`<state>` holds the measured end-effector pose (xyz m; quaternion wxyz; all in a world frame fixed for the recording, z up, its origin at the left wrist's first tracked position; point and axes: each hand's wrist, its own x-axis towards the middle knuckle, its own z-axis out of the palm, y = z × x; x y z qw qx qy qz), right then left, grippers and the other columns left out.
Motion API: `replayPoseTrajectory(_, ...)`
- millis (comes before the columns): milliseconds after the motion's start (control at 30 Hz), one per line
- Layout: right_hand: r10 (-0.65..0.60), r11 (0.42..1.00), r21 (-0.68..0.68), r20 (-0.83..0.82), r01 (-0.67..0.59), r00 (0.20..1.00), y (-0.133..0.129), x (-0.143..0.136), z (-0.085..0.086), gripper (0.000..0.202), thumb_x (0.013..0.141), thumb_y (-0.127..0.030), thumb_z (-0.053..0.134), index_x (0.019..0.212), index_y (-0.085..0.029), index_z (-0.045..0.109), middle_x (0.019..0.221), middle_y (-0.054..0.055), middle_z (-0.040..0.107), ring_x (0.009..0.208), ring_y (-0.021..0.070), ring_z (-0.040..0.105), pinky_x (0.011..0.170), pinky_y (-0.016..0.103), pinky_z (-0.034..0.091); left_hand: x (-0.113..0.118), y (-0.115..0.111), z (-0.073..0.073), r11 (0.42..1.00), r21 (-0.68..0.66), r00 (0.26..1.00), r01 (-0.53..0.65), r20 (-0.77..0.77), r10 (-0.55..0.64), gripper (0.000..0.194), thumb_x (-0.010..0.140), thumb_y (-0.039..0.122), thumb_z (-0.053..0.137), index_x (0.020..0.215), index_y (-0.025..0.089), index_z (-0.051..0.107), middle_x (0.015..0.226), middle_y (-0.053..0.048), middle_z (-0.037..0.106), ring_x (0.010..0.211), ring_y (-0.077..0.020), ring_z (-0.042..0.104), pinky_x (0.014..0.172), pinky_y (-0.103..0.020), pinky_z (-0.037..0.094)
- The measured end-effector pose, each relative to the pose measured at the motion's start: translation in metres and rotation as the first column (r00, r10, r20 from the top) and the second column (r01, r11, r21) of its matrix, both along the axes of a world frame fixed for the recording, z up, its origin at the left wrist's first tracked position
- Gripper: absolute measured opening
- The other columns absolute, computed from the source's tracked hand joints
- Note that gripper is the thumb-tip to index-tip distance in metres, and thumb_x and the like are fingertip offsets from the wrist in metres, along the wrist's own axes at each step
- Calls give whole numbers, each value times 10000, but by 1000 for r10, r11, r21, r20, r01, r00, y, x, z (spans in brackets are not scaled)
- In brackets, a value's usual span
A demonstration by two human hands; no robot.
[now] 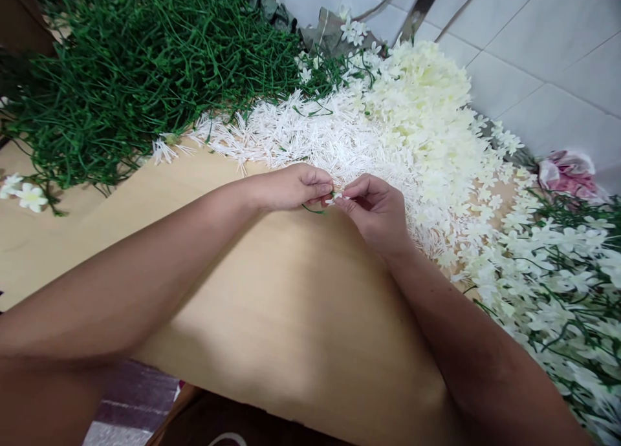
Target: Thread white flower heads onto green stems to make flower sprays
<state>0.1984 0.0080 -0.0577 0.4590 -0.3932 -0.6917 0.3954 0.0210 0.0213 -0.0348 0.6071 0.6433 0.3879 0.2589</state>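
Observation:
My left hand (305,186) is closed in a pinch on a thin green plastic stem (314,210), whose end curves out below the fingers. Close against it, my right hand (376,203) pinches a small white artificial flower (336,199). The flower sits at the top of the stem, between the fingertips of both hands. Just beyond the hands lies a heap of thin white plastic sticks (310,139). To the right of that spreads a pile of loose cream-white petals (422,103).
A large heap of green stems (160,64) covers the back left. Stemmed white flowers (557,297) are piled at the right, near a pink wrapped bundle (567,174). A brown board (272,317) lies under my arms. White wall tiles (548,52) rise behind.

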Motion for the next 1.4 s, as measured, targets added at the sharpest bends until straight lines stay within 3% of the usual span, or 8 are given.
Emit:
replayPoseTrajectory(133,12,999,39,54,-14,998,-1,1,-1,130,692,-208,703,662,-198,577,675,-21,586,648,109,558,622,279,489,0,1,-2,997,79,998,23,-63,-18,223,824,182,569,612,114,561,550,29,493,528,-54,443,554,-188,350)
replayPoseTrajectory(333,69,996,-48,-21,-70,997,-1,1,-7,139,692,-237,721,659,-194,593,753,9,649,724,132,620,707,314,522,2,1,-3,995,83,996,49,-73,-43,245,823,149,512,580,134,537,545,36,490,516,-60,432,571,-197,363)
replayPoseTrajectory(567,81,980,-177,-66,-91,995,2,1,-8,262,632,-371,785,644,-194,592,743,4,668,704,126,626,688,303,531,3,1,-2,992,100,989,77,-136,-63,189,789,135,504,612,134,571,571,32,512,561,-70,465,598,-196,370)
replayPoseTrajectory(733,95,965,-236,-84,-112,992,2,1,-8,286,606,-369,805,623,-186,586,727,10,668,690,132,634,685,314,534,5,-1,-2,995,84,986,48,-162,-34,149,765,145,492,654,138,591,593,29,526,577,-78,474,605,-201,375)
replayPoseTrajectory(900,63,960,-268,-72,-80,995,1,0,-8,309,573,-374,822,611,-178,587,706,6,666,665,126,626,659,300,524,5,-2,-4,975,189,979,115,-187,-79,139,736,127,469,640,138,569,600,41,501,587,-70,443,591,-192,342)
replayPoseTrajectory(1067,89,938,-329,-81,-111,993,4,1,-6,324,550,-386,830,612,-177,590,666,-3,656,638,122,615,629,287,504,4,-2,-3,972,187,973,141,-207,-101,135,720,123,449,610,142,526,583,38,475,580,-73,427,575,-194,331)
replayPoseTrajectory(1233,125,927,-347,-61,-139,990,8,3,-7,323,535,-382,837,601,-176,598,618,-6,652,606,123,609,596,277,481,4,-2,-3,962,210,953,173,-282,-110,126,700,120,454,587,152,500,555,36,458,562,-84,411,557,-213,304)
replayPoseTrajectory(1400,52,947,-314,-50,-65,997,6,-1,-7,325,524,-387,842,592,-180,602,632,2,672,613,132,625,602,282,493,6,-2,-7,958,252,939,136,-342,-43,117,665,105,444,580,156,507,555,37,492,554,-89,421,549,-222,282)
